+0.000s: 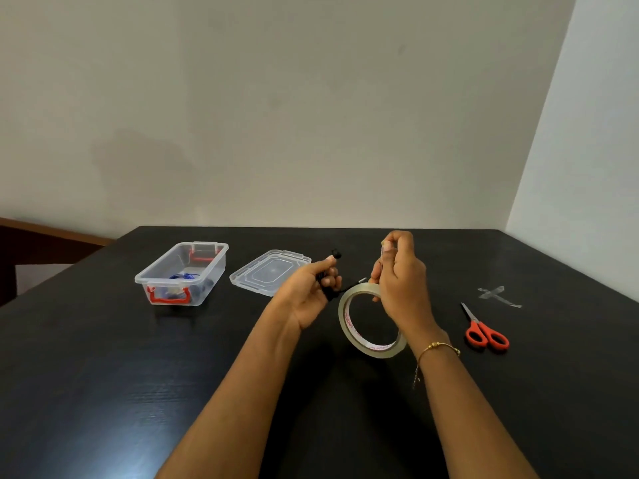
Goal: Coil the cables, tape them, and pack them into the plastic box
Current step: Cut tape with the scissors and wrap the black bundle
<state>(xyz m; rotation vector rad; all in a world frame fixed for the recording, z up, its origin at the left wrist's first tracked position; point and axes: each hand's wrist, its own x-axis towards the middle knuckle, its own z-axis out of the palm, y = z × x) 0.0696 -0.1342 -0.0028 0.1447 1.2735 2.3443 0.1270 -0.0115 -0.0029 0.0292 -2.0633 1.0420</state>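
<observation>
Your right hand (pixel 397 281) hangs the clear tape roll (pixel 371 323) from its curled fingers and pinches the pulled tape end up by the thumb. Just left of the roll, your left hand (pixel 311 292) grips a bundled black cable (pixel 328 285), fingers wrapped tight around it, one plug end sticking out above the thumb. Farther left of the roll lies the clear lid (pixel 269 273), then the open plastic box (pixel 181 274) with a blue cable inside. Right of the roll lie red scissors (pixel 485 331), with tape scraps (pixel 498 295) beyond them on the black table (pixel 103 375).
</observation>
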